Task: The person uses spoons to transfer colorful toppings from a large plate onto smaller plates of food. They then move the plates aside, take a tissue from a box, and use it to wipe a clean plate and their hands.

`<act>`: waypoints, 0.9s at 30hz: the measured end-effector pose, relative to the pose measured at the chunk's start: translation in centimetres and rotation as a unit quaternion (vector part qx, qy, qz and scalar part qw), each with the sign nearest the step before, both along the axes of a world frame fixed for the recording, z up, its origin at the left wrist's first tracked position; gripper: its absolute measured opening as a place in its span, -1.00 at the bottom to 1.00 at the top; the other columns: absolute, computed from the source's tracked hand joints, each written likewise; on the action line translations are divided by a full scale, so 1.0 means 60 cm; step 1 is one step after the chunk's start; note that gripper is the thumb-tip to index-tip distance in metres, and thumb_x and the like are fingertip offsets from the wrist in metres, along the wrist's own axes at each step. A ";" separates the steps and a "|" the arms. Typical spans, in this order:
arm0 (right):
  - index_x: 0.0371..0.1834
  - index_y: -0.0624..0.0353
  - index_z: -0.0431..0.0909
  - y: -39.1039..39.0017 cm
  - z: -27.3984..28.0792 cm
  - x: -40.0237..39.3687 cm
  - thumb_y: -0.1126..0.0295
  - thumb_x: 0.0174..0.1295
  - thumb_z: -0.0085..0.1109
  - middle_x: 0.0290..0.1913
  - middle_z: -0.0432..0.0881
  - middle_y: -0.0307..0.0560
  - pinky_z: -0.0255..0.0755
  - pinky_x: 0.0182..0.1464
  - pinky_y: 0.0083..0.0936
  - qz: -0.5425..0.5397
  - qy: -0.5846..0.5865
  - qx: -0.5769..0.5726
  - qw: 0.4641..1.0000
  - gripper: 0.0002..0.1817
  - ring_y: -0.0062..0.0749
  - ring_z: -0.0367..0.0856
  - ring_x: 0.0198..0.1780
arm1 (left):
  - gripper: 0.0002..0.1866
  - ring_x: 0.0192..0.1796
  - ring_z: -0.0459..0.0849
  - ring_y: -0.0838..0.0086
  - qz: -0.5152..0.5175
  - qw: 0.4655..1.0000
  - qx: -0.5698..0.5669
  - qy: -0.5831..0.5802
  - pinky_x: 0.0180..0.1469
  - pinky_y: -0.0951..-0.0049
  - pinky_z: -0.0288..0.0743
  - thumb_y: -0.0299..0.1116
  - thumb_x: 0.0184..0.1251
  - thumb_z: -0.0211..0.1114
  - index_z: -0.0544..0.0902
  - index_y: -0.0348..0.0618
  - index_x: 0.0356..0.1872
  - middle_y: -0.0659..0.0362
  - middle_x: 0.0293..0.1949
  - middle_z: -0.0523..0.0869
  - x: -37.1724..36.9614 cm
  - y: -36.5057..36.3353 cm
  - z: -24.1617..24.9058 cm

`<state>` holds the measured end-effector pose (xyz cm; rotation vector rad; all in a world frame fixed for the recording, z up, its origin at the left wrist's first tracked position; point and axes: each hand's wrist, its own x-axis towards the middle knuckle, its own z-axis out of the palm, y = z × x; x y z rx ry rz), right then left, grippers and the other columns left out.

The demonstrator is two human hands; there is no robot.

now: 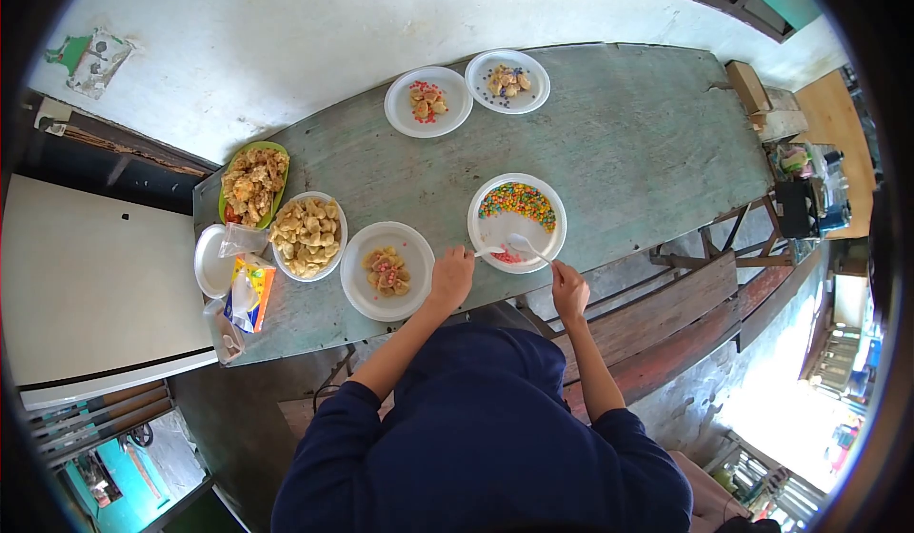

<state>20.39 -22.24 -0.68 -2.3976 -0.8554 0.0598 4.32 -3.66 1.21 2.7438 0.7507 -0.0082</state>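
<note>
Gripping white spoons (520,243) in left hand (453,277) and right hand (570,292) beside plate (501,228) of coloured bits (529,204); can't read packet (260,303) print.

You have a long, worn grey-green table (647,133) before you. Along its near edge stand a plate of multicoloured bits (562,221) and, to your left of it, a plate of pale pieces (350,276). Toward the far edge you see a plate with red bits (393,105) just beside a plate with dark bits (543,82). At your left end sit a heaped plate (343,235), a green dish (224,197), a white plate (210,271) and a yellow-and-blue packet (260,290)
</note>
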 end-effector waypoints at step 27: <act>-0.33 0.26 0.63 0.104 0.019 -0.061 0.32 0.16 0.13 -0.66 0.53 -0.12 0.25 -0.54 -0.56 0.035 0.189 0.109 0.975 -0.78 -0.63 0.37 -0.64 | -0.66 -0.20 0.55 0.18 0.224 0.950 -0.099 -0.192 -0.21 0.27 0.45 -0.56 0.08 0.10 0.55 -0.18 -0.06 0.07 -0.27 0.54 -0.150 0.081 0.071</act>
